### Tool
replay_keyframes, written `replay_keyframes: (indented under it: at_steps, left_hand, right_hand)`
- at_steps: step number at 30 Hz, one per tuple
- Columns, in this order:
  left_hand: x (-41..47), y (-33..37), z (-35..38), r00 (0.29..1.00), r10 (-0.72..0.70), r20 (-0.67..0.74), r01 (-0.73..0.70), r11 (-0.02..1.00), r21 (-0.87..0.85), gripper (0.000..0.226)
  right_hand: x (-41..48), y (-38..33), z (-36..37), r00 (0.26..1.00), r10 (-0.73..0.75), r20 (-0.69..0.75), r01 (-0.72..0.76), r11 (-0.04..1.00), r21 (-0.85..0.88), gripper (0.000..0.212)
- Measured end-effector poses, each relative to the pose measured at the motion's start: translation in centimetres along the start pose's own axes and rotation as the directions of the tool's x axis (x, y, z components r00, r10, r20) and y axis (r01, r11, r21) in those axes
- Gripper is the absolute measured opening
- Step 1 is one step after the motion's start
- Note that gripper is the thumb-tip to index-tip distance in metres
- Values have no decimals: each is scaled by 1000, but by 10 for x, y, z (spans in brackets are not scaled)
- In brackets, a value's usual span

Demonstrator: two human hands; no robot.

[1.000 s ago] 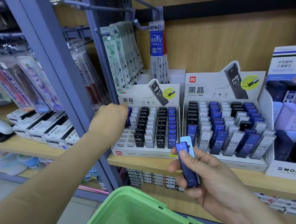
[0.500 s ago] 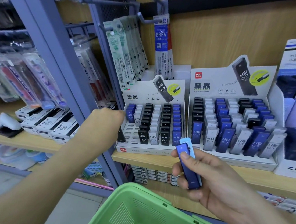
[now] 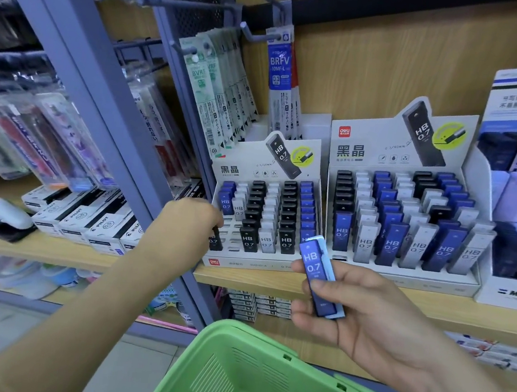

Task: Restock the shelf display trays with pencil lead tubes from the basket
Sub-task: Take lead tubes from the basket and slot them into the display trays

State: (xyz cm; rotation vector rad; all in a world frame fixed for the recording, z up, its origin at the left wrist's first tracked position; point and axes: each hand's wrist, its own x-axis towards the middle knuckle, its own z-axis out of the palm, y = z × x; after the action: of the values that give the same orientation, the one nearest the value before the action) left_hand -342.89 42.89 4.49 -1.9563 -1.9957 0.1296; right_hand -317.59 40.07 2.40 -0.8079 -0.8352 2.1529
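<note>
Fingers [image 3: 218, 223] of the left hand [image 3: 189, 223] are curled down over a black lead tube [image 3: 216, 241]. It stands upright at the front-left corner of the small display tray [image 3: 243, 264], with its "0.7" print low down. Just right of those fingers, the tray's slots hold rows of upright blue, white and black tubes (several front slots gape open). Further right, the right hand [image 3: 368, 325] pinches a blue lead tube [image 3: 315, 267] with a paler tube [image 3: 326, 246] behind it. The thumb lies across the face and the fingers [image 3: 301, 309] wrap round the back. The long axis runs from upper left to lower right, and the "HB 0.7" label faces out. Right of these fingers, the large display tray [image 3: 401, 279] is packed with upright black, white and blue tubes. Below both hands sits a green basket [image 3: 264, 372]; only its slotted wall shows.
</note>
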Motion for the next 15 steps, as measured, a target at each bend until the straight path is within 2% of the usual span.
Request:
replay_keyframes:
  at_steps: [2, 4, 5, 6, 7, 8, 9, 10, 13, 14, 15]
  left_hand:
    - [-6, 6, -10, 998, 16, -63, -15, 1000, 19, 29]
    - [-14, 19, -29, 977, 43, -209, -87, 974, -209, 23]
    - [-18, 28, -40, 973, 42, -228, -135, 902, -409, 22]
    - [-22, 36, -52, 987, 56, -147, -137, 769, -624, 21]
    - [-24, 46, -59, 994, 112, 2, -64, 582, -811, 23]
    - [-26, 54, -62, 976, 181, 125, 42, 405, -913, 26]
    - [-26, 59, -61, 958, 213, 194, 126, 295, -947, 27]
    - [-27, 63, -59, 953, 206, 223, 173, 235, -956, 25]
    - [-28, 64, -61, 956, 132, 261, 243, 141, -960, 15]
    - [-27, 58, -64, 965, 82, 249, 234, 157, -959, 14]
    - [-25, 49, -68, 978, 5, 207, 201, 224, -954, 14]
  right_hand:
    - [1, 2, 1, 1000, -18, -6, 18, 1000, -19, 31]
    - [2, 5, 2, 999, -44, -28, 43, 998, -52, 28]
    - [2, 6, 2, 998, -59, -36, 56, 996, -71, 28]
    - [2, 6, 3, 996, -73, -46, 69, 993, -94, 29]
    - [3, 6, 2, 994, -90, -55, 83, 989, -119, 31]
    - [3, 7, 2, 992, -106, -64, 96, 985, -141, 34]
    - [3, 7, 2, 990, -120, -71, 107, 981, -163, 35]
    - [3, 8, 2, 989, -128, -78, 112, 976, -185, 35]
    - [5, 11, 1, 985, -133, -113, 99, 959, -267, 19]
    - [5, 11, 0, 983, -129, -133, 86, 953, -290, 14]
    - [6, 10, -1, 981, -123, -150, 71, 948, -311, 14]
